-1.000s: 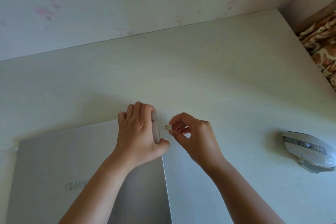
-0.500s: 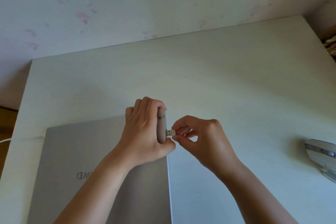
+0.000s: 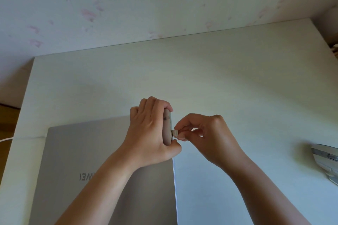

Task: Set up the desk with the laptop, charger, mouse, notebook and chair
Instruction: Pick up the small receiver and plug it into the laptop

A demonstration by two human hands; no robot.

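The left hand is curled around a small tan adapter and holds it up on its end. The right hand sits just beside the left hand. Its fingertips pinch a tiny silver plug, and the plug touches the side of the adapter.

Right under the left hand and its arm lies the laptop. It is gray, its lid is down, and it lies flat on the white desk. Far out past the left hand, a thin white cable comes up to the laptop's corner. Well away from the right hand, on its outer side, the mouse sits at the edge of the picture. Beyond both hands stands the wall with faint pink marks.
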